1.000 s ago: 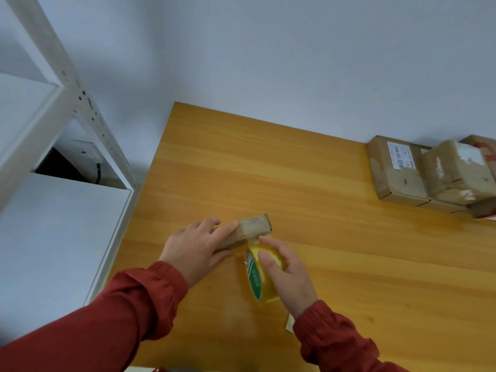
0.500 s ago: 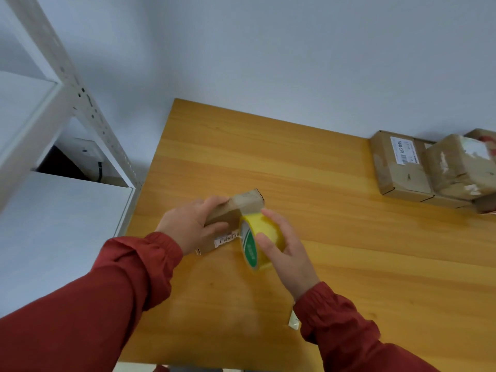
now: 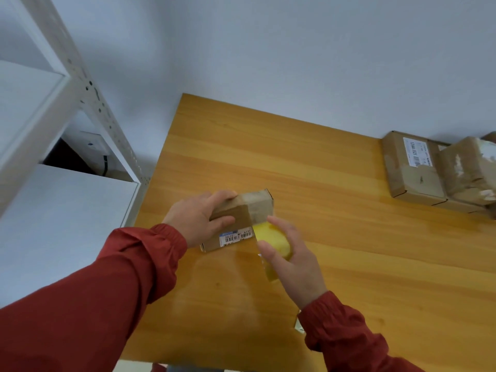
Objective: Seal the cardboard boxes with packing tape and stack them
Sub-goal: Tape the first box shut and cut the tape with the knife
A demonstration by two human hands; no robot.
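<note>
A white metal shelving unit (image 3: 88, 103) is standing at the left. Over the near left of the wooden table (image 3: 349, 264), the left hand (image 3: 196, 218) is gripping one small cardboard box (image 3: 249, 213), with fingers curled over its top and thumb on its side. Just right, the right hand (image 3: 295, 261) is clasping one yellow packing tape roll (image 3: 273, 241) against that box. At least three taped boxes (image 3: 410, 167) are sitting clustered at the far right.

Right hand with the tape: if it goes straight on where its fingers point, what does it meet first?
Probably the small cardboard box that the left hand holds, though depth is unclear.
</note>
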